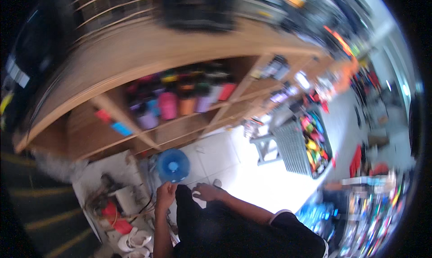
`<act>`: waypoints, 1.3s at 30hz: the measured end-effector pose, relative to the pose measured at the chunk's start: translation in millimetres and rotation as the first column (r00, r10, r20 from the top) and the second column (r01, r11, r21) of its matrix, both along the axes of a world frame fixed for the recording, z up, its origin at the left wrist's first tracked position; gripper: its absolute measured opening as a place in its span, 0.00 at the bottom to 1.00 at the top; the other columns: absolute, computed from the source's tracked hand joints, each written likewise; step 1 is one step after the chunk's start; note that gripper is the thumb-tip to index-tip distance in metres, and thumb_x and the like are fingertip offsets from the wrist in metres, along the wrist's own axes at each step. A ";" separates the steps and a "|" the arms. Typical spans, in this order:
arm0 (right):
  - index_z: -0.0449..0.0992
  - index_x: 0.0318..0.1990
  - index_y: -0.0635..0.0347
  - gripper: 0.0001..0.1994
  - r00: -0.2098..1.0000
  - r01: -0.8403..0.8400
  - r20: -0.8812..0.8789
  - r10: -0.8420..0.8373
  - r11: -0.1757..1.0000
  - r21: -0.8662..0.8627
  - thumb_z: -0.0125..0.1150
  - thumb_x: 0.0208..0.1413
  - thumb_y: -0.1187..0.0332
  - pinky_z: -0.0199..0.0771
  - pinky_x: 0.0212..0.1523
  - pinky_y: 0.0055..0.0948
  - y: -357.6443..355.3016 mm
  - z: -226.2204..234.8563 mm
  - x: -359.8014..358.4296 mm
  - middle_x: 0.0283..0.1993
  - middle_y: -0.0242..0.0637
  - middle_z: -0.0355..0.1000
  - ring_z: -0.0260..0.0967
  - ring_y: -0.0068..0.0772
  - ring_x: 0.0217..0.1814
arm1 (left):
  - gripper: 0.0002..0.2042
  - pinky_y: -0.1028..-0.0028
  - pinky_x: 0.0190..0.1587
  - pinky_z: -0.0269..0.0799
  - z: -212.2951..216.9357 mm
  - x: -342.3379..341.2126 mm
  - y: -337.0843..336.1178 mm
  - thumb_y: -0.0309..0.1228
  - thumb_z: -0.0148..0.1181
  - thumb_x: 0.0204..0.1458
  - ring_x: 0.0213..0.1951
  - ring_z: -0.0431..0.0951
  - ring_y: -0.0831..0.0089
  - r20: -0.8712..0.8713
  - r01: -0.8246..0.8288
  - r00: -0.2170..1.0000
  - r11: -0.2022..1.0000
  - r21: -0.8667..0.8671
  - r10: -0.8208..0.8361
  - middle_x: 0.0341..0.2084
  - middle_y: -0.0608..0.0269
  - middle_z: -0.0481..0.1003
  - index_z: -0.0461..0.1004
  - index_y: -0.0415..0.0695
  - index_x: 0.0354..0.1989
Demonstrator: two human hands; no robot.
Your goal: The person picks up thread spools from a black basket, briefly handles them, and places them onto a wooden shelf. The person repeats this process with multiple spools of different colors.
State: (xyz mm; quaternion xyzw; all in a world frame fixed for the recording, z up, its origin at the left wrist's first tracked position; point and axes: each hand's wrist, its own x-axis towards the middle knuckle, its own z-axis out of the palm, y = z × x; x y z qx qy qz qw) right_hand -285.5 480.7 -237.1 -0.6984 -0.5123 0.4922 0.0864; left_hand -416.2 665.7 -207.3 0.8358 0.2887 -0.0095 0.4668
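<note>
My left hand [166, 194] is closed at the edge of a black shirt [211, 228], drawing a narrow fold of the cloth forward. Just right of that fold is my right hand [208, 192], its fingers curved and apart, with pale floor showing in the gap beside them. I see nothing in it, though motion blurs the fingertips. Beyond my left hand, a round blue plastic bucket [173, 165] stands on the tiled floor.
A wooden shelf unit [193, 44] with colourful thread spools [168, 106] runs across the front. Right of it, a grey crate [292, 145] holds bright items. White shoes [135, 240] lie at lower left, and blue plastic bottles [317, 217] at lower right.
</note>
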 end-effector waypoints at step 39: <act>0.73 0.38 0.61 0.08 -0.494 0.712 0.126 -0.860 -0.317 0.627 0.56 0.49 0.77 0.74 0.39 0.39 -589.9 -39.9 145.6 0.37 0.44 0.73 0.72 0.48 0.39 | 0.11 0.71 0.28 0.72 -153.7 430.0 -387.9 0.36 0.52 0.56 0.27 0.73 0.72 -0.438 0.241 0.780 0.860 -0.449 -0.447 0.26 0.64 0.70 0.70 0.43 0.42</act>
